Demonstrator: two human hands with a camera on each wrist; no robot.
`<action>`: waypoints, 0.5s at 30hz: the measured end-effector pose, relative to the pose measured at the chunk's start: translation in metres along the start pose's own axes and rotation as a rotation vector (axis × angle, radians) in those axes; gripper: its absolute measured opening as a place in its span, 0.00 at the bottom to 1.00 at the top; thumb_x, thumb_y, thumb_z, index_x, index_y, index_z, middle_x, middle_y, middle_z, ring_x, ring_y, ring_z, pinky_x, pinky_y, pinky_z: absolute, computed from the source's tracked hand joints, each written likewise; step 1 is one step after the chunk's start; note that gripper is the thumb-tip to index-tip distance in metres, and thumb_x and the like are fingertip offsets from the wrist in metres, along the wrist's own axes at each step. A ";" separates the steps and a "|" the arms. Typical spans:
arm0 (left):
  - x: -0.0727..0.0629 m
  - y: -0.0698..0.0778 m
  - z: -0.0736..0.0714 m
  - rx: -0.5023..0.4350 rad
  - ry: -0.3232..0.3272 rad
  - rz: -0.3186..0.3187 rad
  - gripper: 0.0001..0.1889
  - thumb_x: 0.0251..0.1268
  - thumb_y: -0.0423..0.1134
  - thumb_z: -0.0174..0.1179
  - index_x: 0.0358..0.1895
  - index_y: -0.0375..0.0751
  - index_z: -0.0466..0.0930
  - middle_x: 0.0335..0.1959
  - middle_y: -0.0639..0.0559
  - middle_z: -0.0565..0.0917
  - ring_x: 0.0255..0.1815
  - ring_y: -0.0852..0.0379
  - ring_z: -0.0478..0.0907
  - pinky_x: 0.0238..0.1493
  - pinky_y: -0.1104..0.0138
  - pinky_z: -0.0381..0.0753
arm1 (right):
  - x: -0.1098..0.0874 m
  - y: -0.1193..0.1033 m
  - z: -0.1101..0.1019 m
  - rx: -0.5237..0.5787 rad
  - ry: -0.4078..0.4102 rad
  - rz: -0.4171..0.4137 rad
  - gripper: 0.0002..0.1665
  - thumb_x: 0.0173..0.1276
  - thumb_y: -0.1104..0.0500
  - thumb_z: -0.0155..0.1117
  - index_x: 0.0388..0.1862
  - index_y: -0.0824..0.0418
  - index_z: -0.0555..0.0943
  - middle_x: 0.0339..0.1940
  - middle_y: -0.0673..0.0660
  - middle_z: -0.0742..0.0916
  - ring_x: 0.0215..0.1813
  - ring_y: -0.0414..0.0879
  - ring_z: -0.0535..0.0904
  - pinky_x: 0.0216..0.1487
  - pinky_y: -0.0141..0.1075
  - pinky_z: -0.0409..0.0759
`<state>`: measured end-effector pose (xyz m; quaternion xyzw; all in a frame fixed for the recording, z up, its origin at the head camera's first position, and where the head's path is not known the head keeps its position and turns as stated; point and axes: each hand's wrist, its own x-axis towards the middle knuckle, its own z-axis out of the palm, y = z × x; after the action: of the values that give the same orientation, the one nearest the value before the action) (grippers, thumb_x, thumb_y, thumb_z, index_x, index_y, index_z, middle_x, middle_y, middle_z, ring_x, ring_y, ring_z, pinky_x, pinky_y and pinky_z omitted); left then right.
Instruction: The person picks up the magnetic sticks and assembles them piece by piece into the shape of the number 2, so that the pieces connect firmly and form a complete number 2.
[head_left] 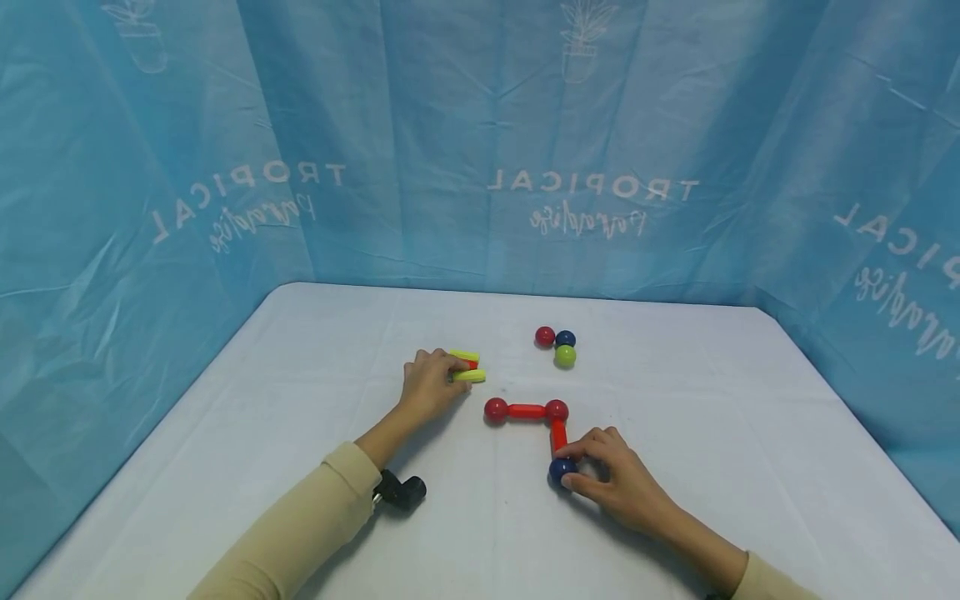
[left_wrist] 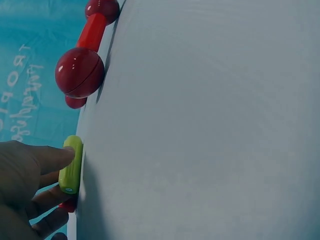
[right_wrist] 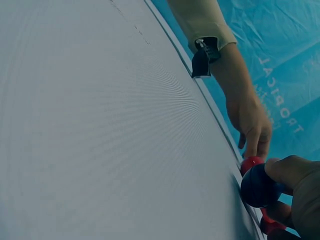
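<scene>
On the left, my left hand (head_left: 432, 385) reaches over a small group of short rods. Its thumb and fingers pinch a yellow-green rod (left_wrist: 71, 165); another yellow-green rod (head_left: 465, 356) and a red rod (head_left: 473, 365) lie just beyond. My right hand (head_left: 621, 481) holds a dark blue ball (head_left: 562, 472) between thumb and fingers. That ball sits at the lower end of a red rod (head_left: 558, 437), partly behind the fingertips. This rod runs up to a red ball (head_left: 557, 410), from which a second red rod (head_left: 527, 411) leads left to another red ball (head_left: 496, 410).
Farther back on the white table (head_left: 675, 375) lie a loose red ball (head_left: 545, 336), a blue ball (head_left: 566, 338) and a green ball (head_left: 566, 357), close together. A black wrist camera (head_left: 402, 492) sticks out from the left sleeve. Blue printed curtains (head_left: 450, 233) surround the table's back and sides.
</scene>
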<state>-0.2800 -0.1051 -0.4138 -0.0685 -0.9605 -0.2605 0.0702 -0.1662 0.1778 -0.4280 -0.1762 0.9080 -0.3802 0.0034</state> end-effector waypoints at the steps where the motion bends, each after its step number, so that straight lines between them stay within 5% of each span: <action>1: 0.001 0.000 0.001 0.012 -0.008 0.001 0.16 0.53 0.42 0.67 0.47 0.45 0.84 0.47 0.48 0.81 0.49 0.50 0.70 0.49 0.55 0.64 | 0.000 0.000 0.000 0.000 0.001 0.000 0.20 0.54 0.54 0.72 0.46 0.36 0.81 0.38 0.37 0.79 0.46 0.40 0.67 0.45 0.32 0.71; 10: 0.002 -0.003 0.004 0.012 -0.013 -0.021 0.13 0.55 0.41 0.65 0.45 0.46 0.85 0.43 0.49 0.82 0.45 0.52 0.70 0.46 0.57 0.63 | 0.000 0.001 0.001 -0.001 -0.005 0.019 0.20 0.54 0.53 0.72 0.46 0.35 0.81 0.39 0.37 0.79 0.47 0.40 0.68 0.45 0.31 0.72; 15: -0.010 -0.002 -0.005 -0.080 0.014 -0.035 0.13 0.56 0.40 0.65 0.45 0.45 0.85 0.40 0.50 0.82 0.44 0.53 0.71 0.44 0.58 0.61 | 0.000 0.001 0.000 0.000 -0.008 0.011 0.20 0.54 0.52 0.72 0.47 0.36 0.81 0.40 0.37 0.80 0.47 0.40 0.68 0.46 0.31 0.73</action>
<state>-0.2705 -0.1101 -0.4125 -0.0524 -0.9499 -0.3003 0.0697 -0.1662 0.1783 -0.4290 -0.1728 0.9089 -0.3793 0.0088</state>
